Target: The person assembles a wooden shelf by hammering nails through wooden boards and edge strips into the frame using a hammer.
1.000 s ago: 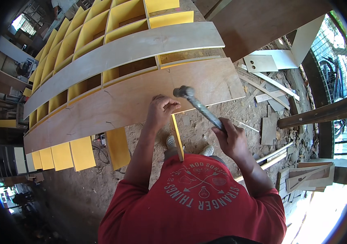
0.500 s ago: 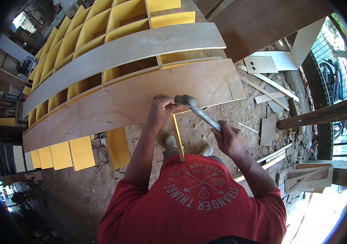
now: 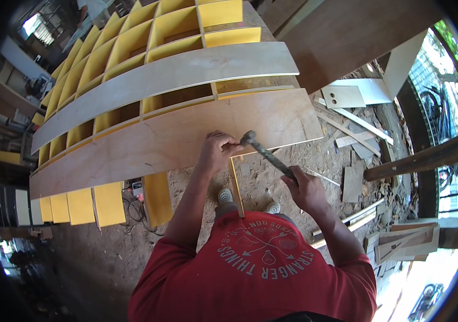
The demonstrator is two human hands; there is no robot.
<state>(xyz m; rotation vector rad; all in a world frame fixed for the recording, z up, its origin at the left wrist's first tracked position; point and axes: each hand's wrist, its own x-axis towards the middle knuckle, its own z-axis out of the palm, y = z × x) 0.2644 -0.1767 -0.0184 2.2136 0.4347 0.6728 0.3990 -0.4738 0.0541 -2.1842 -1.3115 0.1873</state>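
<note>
My right hand (image 3: 307, 189) is wrapped round the lower handle of a hammer (image 3: 268, 155). The hammer's head is just right of my left fingertips, above the near edge of a long brown plywood board (image 3: 175, 131). My left hand (image 3: 215, 154) rests at that edge, thumb and fingers pinched together; whatever they pinch is too small to make out. The board lies across a yellow grid-like wooden frame (image 3: 127, 43), and a narrow yellow-edged panel (image 3: 236, 185) points toward me from under it, below my left hand.
A paler plywood strip (image 3: 175, 64) lies across the frame farther away. Yellow panels (image 3: 109, 204) stick out below the board at left. Wood offcuts (image 3: 355, 137) litter the dirt floor at right, near a slanting post (image 3: 416, 165). Another person (image 3: 96, 9) stands at the far left.
The hammer head has shifted slightly right and nearer me, off the left fingertips; its motion blur has lessened. My left hand keeps its pinch at the board's edge. The view has tilted slightly.
</note>
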